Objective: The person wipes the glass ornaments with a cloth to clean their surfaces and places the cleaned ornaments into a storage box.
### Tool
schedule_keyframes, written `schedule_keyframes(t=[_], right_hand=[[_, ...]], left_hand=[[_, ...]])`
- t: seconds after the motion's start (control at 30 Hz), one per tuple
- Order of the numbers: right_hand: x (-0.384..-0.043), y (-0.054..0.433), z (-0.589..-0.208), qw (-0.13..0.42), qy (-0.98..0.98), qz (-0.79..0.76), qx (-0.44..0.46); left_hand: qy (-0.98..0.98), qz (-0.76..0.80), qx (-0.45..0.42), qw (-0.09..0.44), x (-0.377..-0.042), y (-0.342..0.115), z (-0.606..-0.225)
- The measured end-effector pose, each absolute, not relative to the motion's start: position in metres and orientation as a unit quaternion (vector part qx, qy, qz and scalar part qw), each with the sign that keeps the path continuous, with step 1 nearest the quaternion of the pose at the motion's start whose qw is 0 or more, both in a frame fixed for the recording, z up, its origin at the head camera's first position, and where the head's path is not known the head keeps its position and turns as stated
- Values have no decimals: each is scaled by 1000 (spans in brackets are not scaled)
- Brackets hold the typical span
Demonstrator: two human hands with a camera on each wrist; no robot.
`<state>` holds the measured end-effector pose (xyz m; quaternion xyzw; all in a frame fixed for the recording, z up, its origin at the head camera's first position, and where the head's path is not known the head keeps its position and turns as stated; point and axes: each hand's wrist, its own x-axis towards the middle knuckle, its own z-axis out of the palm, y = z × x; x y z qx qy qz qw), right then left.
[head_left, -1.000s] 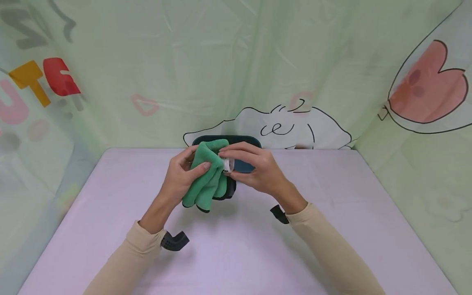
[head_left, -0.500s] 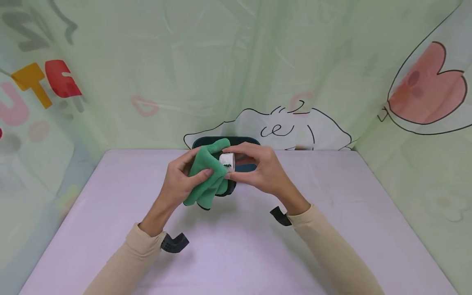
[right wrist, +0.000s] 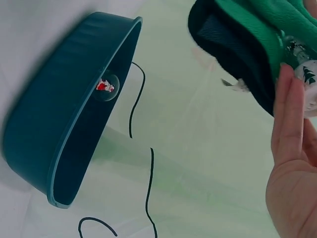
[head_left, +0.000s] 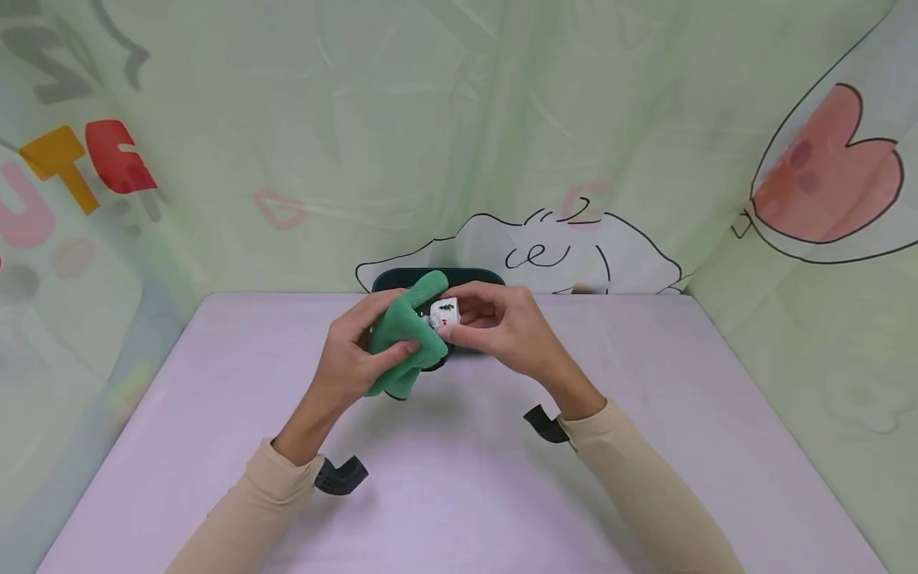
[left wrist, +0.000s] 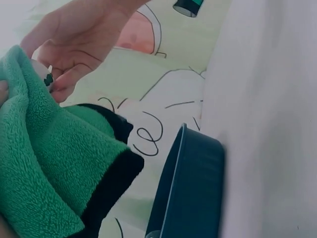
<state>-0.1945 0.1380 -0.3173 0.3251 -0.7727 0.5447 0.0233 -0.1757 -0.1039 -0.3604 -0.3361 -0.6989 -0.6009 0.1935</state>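
A green plush cloth [head_left: 405, 327] with a dark underside is gripped by my left hand [head_left: 347, 343], thumb on top. My right hand [head_left: 509, 323] pinches the white base of a small snow globe [head_left: 446, 312], printed with a tree and a red mark. The cloth wraps the globe's clear dome, which mostly hides it; a bit of the dome shows in the right wrist view beside the base [right wrist: 309, 82]. In the left wrist view the cloth [left wrist: 74, 148] hangs in folds and covers most of the globe. Both hands are raised over the table's far part.
Behind the hands, a dark teal bin [head_left: 402, 277] stands at the table's back edge. In the right wrist view another clear globe [right wrist: 105, 87] with a red-and-white figure lies inside the bin [right wrist: 44, 99]. A printed green curtain [head_left: 402, 143] rises behind the pale table [head_left: 459, 478].
The snow globe has turned in my right fingers, so its base now shows the tree and red print. The cloth has bunched closer around it and its lower folds have lifted slightly.
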Motion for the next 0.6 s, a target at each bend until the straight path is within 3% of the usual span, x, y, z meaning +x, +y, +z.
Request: schedule_keyframes(t=[0.33,0.6], right_hand=[[-197,137,-314,-33,-761,566,316],[-195,138,-315,14,-753,540,376]], left_hand=[[-703,-602,-317,206,-177,-102,-363],[-699,-630,-286,181,-173,-102,-359]])
